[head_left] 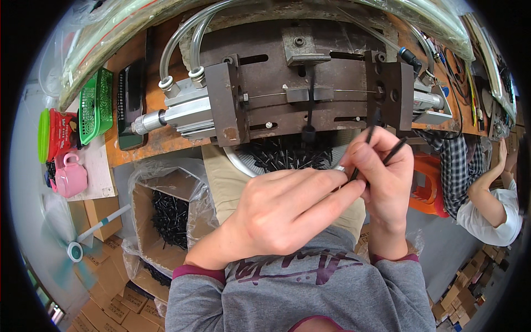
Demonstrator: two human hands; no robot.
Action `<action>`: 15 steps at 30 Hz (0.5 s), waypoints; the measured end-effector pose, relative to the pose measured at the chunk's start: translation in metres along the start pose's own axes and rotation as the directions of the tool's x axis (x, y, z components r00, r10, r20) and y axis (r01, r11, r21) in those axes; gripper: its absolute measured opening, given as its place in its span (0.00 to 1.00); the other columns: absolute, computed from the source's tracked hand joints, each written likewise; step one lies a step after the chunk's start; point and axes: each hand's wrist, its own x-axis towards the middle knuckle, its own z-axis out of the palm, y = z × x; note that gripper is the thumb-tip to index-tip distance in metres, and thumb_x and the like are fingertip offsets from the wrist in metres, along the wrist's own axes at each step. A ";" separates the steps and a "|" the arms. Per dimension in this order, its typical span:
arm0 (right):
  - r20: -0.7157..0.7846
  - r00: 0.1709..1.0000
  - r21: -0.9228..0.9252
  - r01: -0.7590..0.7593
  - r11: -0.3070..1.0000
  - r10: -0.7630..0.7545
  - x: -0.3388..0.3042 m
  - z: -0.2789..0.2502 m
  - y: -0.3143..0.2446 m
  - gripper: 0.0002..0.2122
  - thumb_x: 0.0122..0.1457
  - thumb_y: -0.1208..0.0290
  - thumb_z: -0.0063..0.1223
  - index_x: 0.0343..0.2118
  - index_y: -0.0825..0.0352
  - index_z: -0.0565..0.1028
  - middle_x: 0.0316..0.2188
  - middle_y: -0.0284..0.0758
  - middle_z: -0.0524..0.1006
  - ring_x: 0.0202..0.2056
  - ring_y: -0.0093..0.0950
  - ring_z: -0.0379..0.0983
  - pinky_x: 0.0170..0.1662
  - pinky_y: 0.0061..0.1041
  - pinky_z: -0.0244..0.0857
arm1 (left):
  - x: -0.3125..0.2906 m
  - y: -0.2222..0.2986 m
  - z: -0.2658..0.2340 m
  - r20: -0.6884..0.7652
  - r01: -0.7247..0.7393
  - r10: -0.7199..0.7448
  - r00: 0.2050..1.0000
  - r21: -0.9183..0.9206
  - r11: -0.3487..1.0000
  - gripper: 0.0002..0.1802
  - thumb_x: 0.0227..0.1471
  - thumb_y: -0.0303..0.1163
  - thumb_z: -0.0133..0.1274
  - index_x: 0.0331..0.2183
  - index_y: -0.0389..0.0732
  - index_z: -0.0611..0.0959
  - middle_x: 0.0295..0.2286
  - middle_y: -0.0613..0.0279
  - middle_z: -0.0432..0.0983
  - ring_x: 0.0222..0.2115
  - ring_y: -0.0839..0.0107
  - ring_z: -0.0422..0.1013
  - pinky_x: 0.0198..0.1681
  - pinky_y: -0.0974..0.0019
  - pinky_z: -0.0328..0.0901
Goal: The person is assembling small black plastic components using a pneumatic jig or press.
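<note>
My hands meet in front of the metal fixture (301, 119), right of its middle. My right hand (390, 180) is closed, with thumb and fingers pinching thin black rods (396, 149). From the left, my left hand (293, 207) reaches across, its fingertips pressed together at the lower ends of those rods; what exactly they grip is partly hidden. In the middle of the fixture, a black rod with a thicker lower end (308, 133) hangs across a small metal block (297, 94). Under my hands, a round basin (239, 164) holds many similar black pieces.
Cylinders with clear hoses (191, 113) flank the fixture. At left lie a dark phone-like device (131, 105), a green basket (95, 108) and a pink mug (71, 177). Below stand a plastic-lined box (145, 213) of black pieces and a fan (74, 252). Right: an orange stool (425, 185), another person (492, 213).
</note>
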 end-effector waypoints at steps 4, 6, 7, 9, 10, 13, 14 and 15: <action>0.001 0.997 -0.029 0.076 0.997 -0.076 0.003 0.004 -0.003 0.05 0.64 0.75 0.54 0.36 0.70 0.72 0.23 0.27 0.73 0.20 0.09 0.61 0.20 0.11 0.48 | -0.003 0.000 -0.005 -0.019 0.128 -0.127 0.992 0.043 0.991 0.18 0.36 0.26 0.69 0.35 0.38 0.87 0.38 0.57 0.80 0.30 0.68 0.77 0.30 0.69 0.73; 0.000 0.982 -0.055 0.187 0.981 -0.187 0.004 -0.005 0.001 0.10 0.69 0.67 0.46 0.42 0.70 0.69 0.21 0.25 0.69 0.18 0.10 0.56 0.20 0.11 0.44 | -0.004 -0.007 -0.001 -0.056 0.200 -0.194 0.979 0.144 0.969 0.19 0.33 0.23 0.69 0.35 0.35 0.87 0.46 0.53 0.77 0.33 0.65 0.77 0.33 0.68 0.73; 0.006 0.978 -0.138 0.207 0.969 -0.208 0.002 -0.010 -0.001 0.17 0.71 0.57 0.39 0.42 0.70 0.68 0.22 0.28 0.69 0.20 0.12 0.56 0.21 0.13 0.46 | 0.000 -0.010 0.000 -0.062 0.194 -0.185 0.981 0.224 0.955 0.18 0.33 0.23 0.68 0.33 0.35 0.86 0.47 0.51 0.77 0.32 0.65 0.77 0.34 0.68 0.73; -0.024 0.979 0.031 0.205 0.978 -0.205 0.001 -0.006 -0.003 0.21 0.71 0.52 0.32 0.41 0.70 0.68 0.23 0.32 0.69 0.21 0.16 0.57 0.25 0.15 0.51 | -0.005 -0.019 0.013 -0.087 0.152 -0.131 0.987 0.307 0.939 0.17 0.32 0.24 0.68 0.32 0.36 0.85 0.48 0.51 0.78 0.28 0.67 0.77 0.32 0.69 0.72; -0.021 0.984 0.027 0.178 0.984 -0.177 -0.001 -0.003 -0.009 0.21 0.71 0.53 0.30 0.39 0.70 0.68 0.25 0.34 0.68 0.22 0.18 0.58 0.28 0.18 0.54 | -0.005 -0.019 0.015 -0.072 0.147 -0.130 0.989 0.358 0.922 0.17 0.32 0.25 0.68 0.32 0.36 0.85 0.47 0.51 0.78 0.27 0.67 0.77 0.31 0.69 0.71; -0.001 0.976 -0.017 0.220 0.975 -0.220 -0.002 -0.010 -0.007 0.18 0.71 0.58 0.32 0.36 0.69 0.67 0.27 0.36 0.69 0.23 0.19 0.59 0.29 0.19 0.54 | 0.002 -0.017 0.013 -0.032 0.133 -0.134 0.990 0.469 0.873 0.17 0.34 0.26 0.67 0.32 0.37 0.85 0.47 0.52 0.79 0.24 0.69 0.76 0.29 0.70 0.69; 0.021 0.965 -0.078 0.262 0.962 -0.261 -0.002 -0.010 -0.010 0.15 0.70 0.61 0.34 0.35 0.69 0.67 0.30 0.37 0.68 0.24 0.20 0.60 0.31 0.19 0.55 | 0.006 -0.017 0.011 -0.023 0.128 -0.133 0.991 0.478 0.869 0.17 0.34 0.27 0.67 0.33 0.37 0.85 0.47 0.53 0.79 0.23 0.70 0.75 0.28 0.70 0.69; -0.019 0.951 -0.115 0.304 0.946 -0.308 -0.004 -0.006 -0.013 0.16 0.69 0.62 0.36 0.33 0.70 0.69 0.32 0.36 0.68 0.28 0.20 0.60 0.33 0.18 0.54 | 0.009 -0.018 0.010 -0.014 0.122 -0.132 0.991 0.488 0.864 0.17 0.34 0.27 0.67 0.33 0.37 0.85 0.47 0.53 0.79 0.22 0.71 0.75 0.27 0.70 0.68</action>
